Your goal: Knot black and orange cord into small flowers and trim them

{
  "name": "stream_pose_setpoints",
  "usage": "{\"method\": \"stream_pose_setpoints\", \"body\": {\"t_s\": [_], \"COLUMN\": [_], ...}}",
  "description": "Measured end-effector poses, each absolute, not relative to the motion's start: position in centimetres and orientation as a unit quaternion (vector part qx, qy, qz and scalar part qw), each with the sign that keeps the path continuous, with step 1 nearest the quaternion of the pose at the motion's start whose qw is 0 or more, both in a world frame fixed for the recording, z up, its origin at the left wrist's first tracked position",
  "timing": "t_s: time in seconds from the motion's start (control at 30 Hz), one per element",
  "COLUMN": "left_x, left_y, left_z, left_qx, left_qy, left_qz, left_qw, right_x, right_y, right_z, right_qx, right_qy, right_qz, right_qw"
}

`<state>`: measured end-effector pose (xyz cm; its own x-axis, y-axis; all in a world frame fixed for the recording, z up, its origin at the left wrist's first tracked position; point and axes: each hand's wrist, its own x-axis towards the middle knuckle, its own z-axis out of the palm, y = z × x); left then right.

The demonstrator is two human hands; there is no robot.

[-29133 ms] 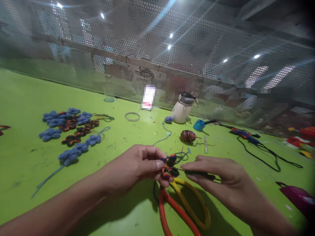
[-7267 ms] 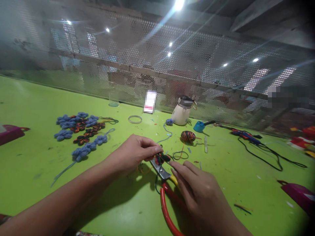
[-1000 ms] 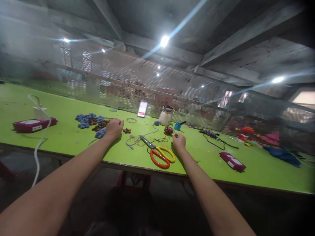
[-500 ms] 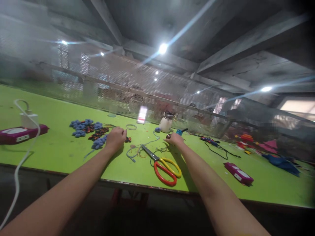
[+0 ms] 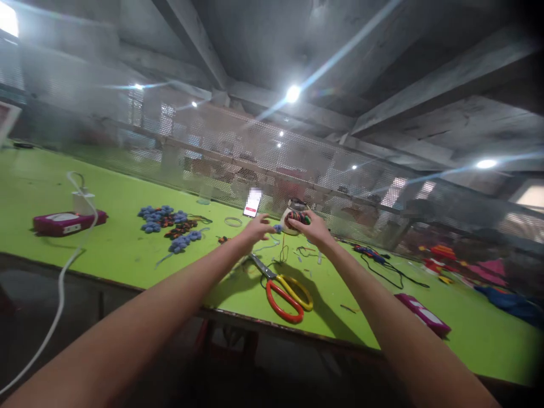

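Observation:
My right hand [image 5: 315, 228] is closed on a small dark bundle of multicoloured yarn [image 5: 296, 217], raised in front of the pale jar [image 5: 287, 225]. A thin strand seems to hang below it. To its left, my left hand [image 5: 256, 229] is held above the table with fingers apart and nothing in them. Scissors [image 5: 267, 271] with one red and one yellow handle lie beneath and between my hands. Blue crocheted flowers [image 5: 181, 242] and a dark orange-flecked pile [image 5: 182, 229] lie left of my left hand.
A phone [image 5: 252, 203] stands at the back by the mesh screen, near a ring [image 5: 233, 221]. Purple power strips lie at left [image 5: 63, 224] and right [image 5: 423, 313], the left one with a white cable [image 5: 62, 289]. Dark cords [image 5: 374, 256] lie to the right. Thread scraps [image 5: 306, 252] dot the green table [image 5: 170, 277].
My left hand has left the flower pile, moved right and opened. My right hand has risen with the yarn bundle. The view has shifted slightly left.

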<state>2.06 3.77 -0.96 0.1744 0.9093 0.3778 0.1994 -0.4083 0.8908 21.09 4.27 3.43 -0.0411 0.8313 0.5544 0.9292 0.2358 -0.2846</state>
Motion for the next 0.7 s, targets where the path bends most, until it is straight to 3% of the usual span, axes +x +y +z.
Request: {"method": "stream_pose_setpoints", "body": {"t_s": [0.2,0.47,0.7], "left_x": [5.3,-3.9,-6.9], "left_y": [2.8,4.0,2.8], "left_z": [0.0,2.3,2.9], "left_qx": [0.674,0.688,0.715], "left_qy": [0.381,0.364,0.299], "left_qz": [0.441,0.457,0.43], "left_qw": [0.455,0.431,0.463], "right_x": [20.5,30.3,32.8], "right_y": [2.5,4.2,4.4], "right_z": [5.4,4.9,1.6], "right_qx": [-0.601,-0.759,-0.796], "right_qy": [-0.7,-0.522,-0.5], "right_qz": [-0.15,-0.173,-0.166], "right_qw": [0.355,0.349,0.298]}}
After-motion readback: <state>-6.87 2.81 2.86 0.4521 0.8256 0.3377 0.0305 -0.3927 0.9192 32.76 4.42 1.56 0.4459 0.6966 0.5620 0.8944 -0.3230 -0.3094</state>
